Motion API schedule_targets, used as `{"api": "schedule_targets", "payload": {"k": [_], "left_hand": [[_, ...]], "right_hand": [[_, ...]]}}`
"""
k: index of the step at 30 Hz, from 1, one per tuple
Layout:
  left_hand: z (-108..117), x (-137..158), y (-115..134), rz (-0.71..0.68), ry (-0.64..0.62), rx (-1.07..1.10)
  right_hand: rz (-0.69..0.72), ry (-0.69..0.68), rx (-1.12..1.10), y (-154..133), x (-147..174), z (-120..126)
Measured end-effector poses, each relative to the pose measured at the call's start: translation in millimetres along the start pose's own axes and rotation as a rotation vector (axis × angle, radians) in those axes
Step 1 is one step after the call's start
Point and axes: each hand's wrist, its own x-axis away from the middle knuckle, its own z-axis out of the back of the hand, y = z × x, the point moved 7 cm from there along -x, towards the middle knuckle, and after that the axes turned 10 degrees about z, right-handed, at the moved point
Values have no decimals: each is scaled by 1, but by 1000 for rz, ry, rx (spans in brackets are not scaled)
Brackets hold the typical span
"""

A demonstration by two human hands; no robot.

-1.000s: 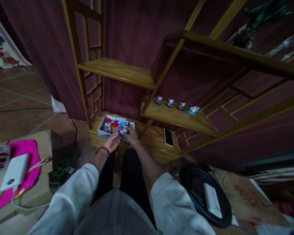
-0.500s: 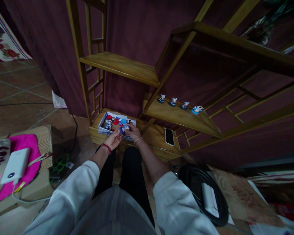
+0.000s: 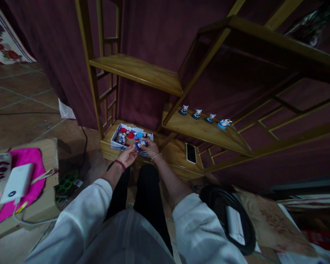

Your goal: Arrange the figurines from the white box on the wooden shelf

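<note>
Between my two hands is a small blue-and-white figurine [image 3: 140,144], held just over the near side of an open box. My left hand [image 3: 128,155] pinches its dark blue base end from the left. From the right, the fingers of my right hand [image 3: 151,148] close on its other end. The white patterned cardboard box [image 3: 116,146] holds several more figurines [image 3: 122,138] and round red and blue pieces [image 3: 130,135]. On the shelf to the right stand several small figurines [image 3: 197,114] in a row, the rightmost with a light blue base.
A wooden shelf unit [image 3: 137,71] stands ahead against a dark red curtain. A phone [image 3: 191,153] lies on its lower board. Right of my legs is a coiled black hose or cable [image 3: 247,234]; at left, a white power bank [image 3: 18,182] rests on pink cloth.
The figurine has turned slightly in my fingers, while both hands stay over the box. The view has shifted a little.
</note>
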Motion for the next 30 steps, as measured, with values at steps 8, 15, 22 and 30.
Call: {"api": "schedule_targets", "payload": {"k": [8,15,22,30], "left_hand": [[2,-1,0,14,32,29],[3,-2,-2,42,40,48],[2,-1,-2,55,65,67],[3,-2,-3,60,57,40]], "right_hand": [[-11,-1,-26,0,0,-1],[-64,15,-126,3,2,-3],[-132,28,-197,2,3,-4],[-34,-2,-149,-3,0,-2]]}}
